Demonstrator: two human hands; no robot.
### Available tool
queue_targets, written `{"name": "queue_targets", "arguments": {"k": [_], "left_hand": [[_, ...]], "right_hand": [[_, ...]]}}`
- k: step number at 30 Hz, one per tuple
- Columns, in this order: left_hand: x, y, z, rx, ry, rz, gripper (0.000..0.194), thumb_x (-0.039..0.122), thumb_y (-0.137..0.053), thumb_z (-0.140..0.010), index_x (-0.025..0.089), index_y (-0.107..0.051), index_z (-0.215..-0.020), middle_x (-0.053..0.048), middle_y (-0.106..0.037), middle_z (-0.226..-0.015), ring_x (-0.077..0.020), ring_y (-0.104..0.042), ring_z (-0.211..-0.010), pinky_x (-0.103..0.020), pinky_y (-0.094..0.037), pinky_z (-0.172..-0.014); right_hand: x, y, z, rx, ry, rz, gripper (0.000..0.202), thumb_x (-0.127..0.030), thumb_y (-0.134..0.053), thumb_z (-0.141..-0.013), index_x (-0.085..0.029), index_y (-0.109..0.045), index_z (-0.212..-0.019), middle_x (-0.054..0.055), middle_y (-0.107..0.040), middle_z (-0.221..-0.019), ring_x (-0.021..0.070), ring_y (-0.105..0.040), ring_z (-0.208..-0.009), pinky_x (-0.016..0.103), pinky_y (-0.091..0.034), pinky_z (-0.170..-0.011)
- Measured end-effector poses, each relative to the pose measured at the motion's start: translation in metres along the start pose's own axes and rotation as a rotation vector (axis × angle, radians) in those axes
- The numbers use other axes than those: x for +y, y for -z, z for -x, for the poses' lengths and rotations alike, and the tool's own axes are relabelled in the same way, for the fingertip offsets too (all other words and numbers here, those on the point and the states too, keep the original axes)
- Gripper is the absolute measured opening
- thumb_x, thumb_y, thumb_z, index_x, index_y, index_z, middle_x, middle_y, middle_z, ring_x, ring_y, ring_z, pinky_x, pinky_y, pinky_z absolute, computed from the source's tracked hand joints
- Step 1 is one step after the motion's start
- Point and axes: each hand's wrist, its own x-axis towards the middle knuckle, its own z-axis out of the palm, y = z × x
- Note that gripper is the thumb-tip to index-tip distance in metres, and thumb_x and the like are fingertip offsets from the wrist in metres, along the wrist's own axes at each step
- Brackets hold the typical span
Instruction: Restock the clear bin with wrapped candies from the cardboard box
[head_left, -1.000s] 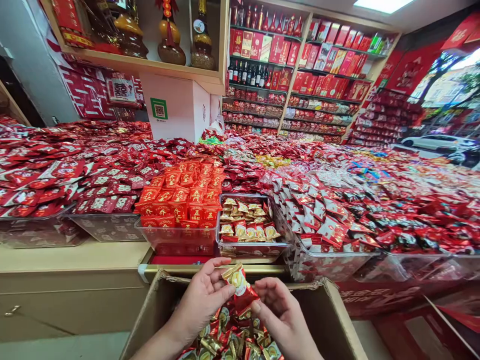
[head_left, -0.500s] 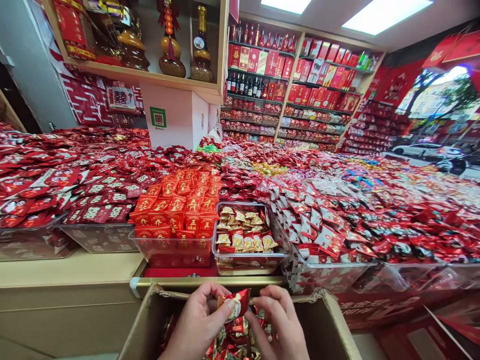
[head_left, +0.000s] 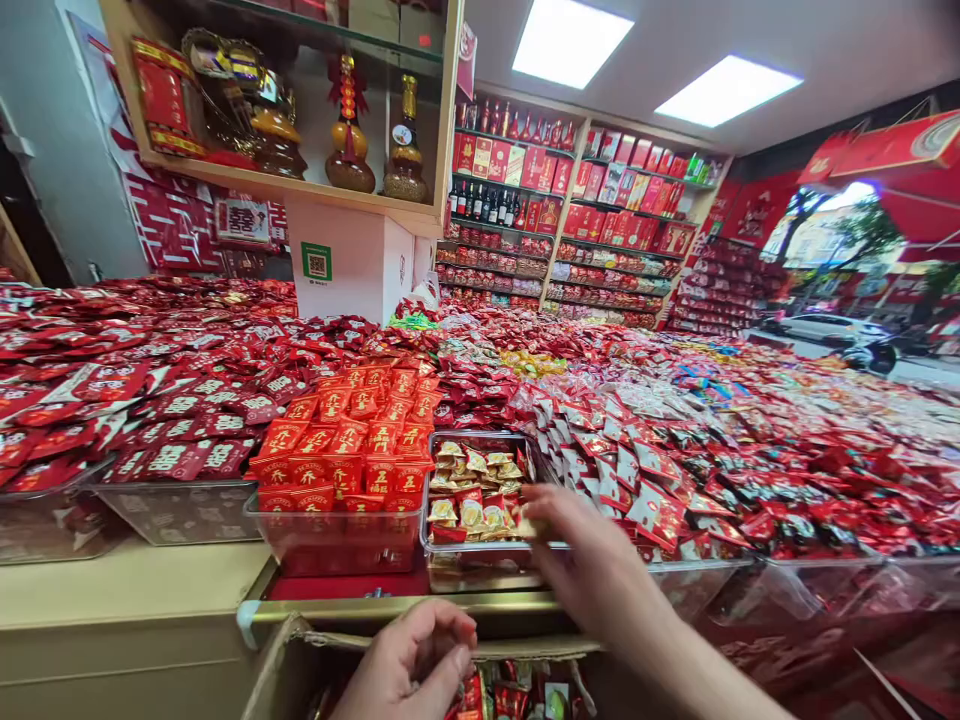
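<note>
My right hand point(head_left: 589, 565) reaches over the front right corner of a clear plastic tray point(head_left: 480, 547). Its thumb and fingers are closed on a small gold-and-red packet, partly hidden by the fingers. Rows of gold-and-red packets point(head_left: 471, 510) lie in that tray. Lower down, my left hand point(head_left: 416, 655) is above a cardboard box point(head_left: 274, 665), its fingers loosely curled and parted from the thumb, with nothing seen between them. Loose red and gold packets point(head_left: 512, 698) lie inside the box.
Left of the tray stands a tub point(head_left: 337, 545) stacked with bright red packets point(head_left: 349, 440). More tubs of wrapped sweets line the counter point(head_left: 105, 590) on both sides. A glass-shelved cabinet point(head_left: 300, 190) overhangs at the upper left.
The red packet has left my left hand. My right hand has moved up and forward from the box to the tray. The view has tilted up, so the box sits lower.
</note>
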Motion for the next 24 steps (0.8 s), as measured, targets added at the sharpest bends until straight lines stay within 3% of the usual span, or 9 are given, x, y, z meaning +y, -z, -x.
{"name": "queue_targets", "arguments": {"k": [3,5,6,7,10,12,15,21,24], "left_hand": [[0.038,0.002,-0.027,-0.047,-0.388,-0.465,0.018,0.026,-0.046,-0.081,0.022,-0.063,-0.084,-0.005,-0.063,-0.088,-0.019,-0.056,-0.085,-0.026,-0.043,-0.077],[0.056,-0.003,-0.059,-0.125,-0.526,-0.825,0.027,0.02,-0.038,-0.084,0.019,-0.06,-0.1,-0.007,-0.059,-0.107,-0.0195,-0.052,-0.101,-0.029,-0.038,-0.09],[0.059,-0.006,-0.079,-0.146,-0.505,-1.048,0.032,0.018,-0.035,-0.084,0.018,-0.055,-0.109,-0.007,-0.052,-0.119,-0.02,-0.045,-0.111,-0.032,-0.033,-0.097],[0.059,-0.011,-0.1,-0.142,-0.469,-1.119,0.035,0.017,-0.038,-0.082,0.013,-0.051,-0.114,-0.011,-0.048,-0.124,-0.0236,-0.04,-0.116,-0.037,-0.029,-0.1],[0.042,-0.021,-0.154,-0.168,-0.382,-1.236,0.045,0.021,-0.048,-0.078,0.008,-0.043,-0.121,-0.018,-0.037,-0.133,-0.0363,-0.025,-0.123,-0.056,-0.017,-0.099],[0.028,-0.024,-0.176,-0.205,-0.346,-1.299,0.046,0.025,-0.052,-0.079,0.012,-0.042,-0.122,-0.014,-0.036,-0.134,-0.0347,-0.023,-0.125,-0.058,-0.016,-0.099],[0.016,-0.022,-0.188,-0.245,-0.299,-1.373,0.043,0.032,-0.052,-0.081,0.018,-0.044,-0.12,-0.009,-0.037,-0.133,-0.0299,-0.027,-0.124,-0.057,-0.016,-0.1],[0.014,-0.012,-0.182,-0.319,-0.256,-1.438,0.044,0.037,-0.05,-0.082,0.019,-0.042,-0.121,-0.009,-0.037,-0.132,-0.0275,-0.036,-0.118,-0.053,-0.025,-0.097],[0.011,-0.009,-0.181,-0.348,-0.255,-1.456,0.049,0.036,-0.052,-0.081,0.019,-0.037,-0.125,-0.009,-0.032,-0.136,-0.028,-0.034,-0.119,-0.052,-0.023,-0.098]], "right_hand": [[0.029,0.015,-0.052,-0.063,-0.109,0.287,0.007,-0.016,-0.048,-0.076,-0.019,-0.054,-0.077,0.005,-0.062,-0.077,0.0196,-0.055,-0.076,0.03,-0.04,-0.068],[0.047,0.009,-0.078,-0.175,-0.214,0.447,0.009,-0.017,-0.047,-0.076,-0.017,-0.055,-0.08,0.008,-0.064,-0.078,0.0205,-0.057,-0.075,0.028,-0.04,-0.063],[0.055,0.003,-0.087,-0.225,-0.251,0.501,0.012,-0.016,-0.046,-0.076,-0.015,-0.056,-0.082,0.01,-0.064,-0.079,0.0215,-0.058,-0.075,0.028,-0.039,-0.061],[0.061,-0.005,-0.093,-0.269,-0.276,0.539,0.014,-0.014,-0.045,-0.076,-0.014,-0.056,-0.084,0.012,-0.065,-0.08,0.0227,-0.06,-0.075,0.028,-0.039,-0.06],[0.072,-0.028,-0.1,-0.337,-0.285,0.567,0.018,-0.01,-0.044,-0.075,-0.011,-0.059,-0.083,0.016,-0.066,-0.081,0.0258,-0.062,-0.076,0.03,-0.041,-0.059],[0.075,-0.041,-0.099,-0.373,-0.269,0.573,0.02,-0.009,-0.042,-0.075,-0.011,-0.061,-0.083,0.016,-0.067,-0.082,0.0265,-0.063,-0.077,0.031,-0.042,-0.06],[0.079,-0.054,-0.097,-0.423,-0.233,0.585,0.023,-0.008,-0.04,-0.078,-0.008,-0.06,-0.087,0.017,-0.066,-0.084,0.0257,-0.062,-0.08,0.032,-0.045,-0.063],[0.092,-0.069,-0.102,-0.582,-0.117,0.577,0.019,-0.012,-0.042,-0.082,-0.009,-0.058,-0.091,0.01,-0.066,-0.09,0.0172,-0.061,-0.085,0.032,-0.046,-0.073],[0.094,-0.07,-0.104,-0.67,-0.056,0.571,0.018,-0.012,-0.047,-0.078,-0.009,-0.061,-0.088,0.013,-0.067,-0.09,0.0199,-0.061,-0.084,0.03,-0.046,-0.071]]}}
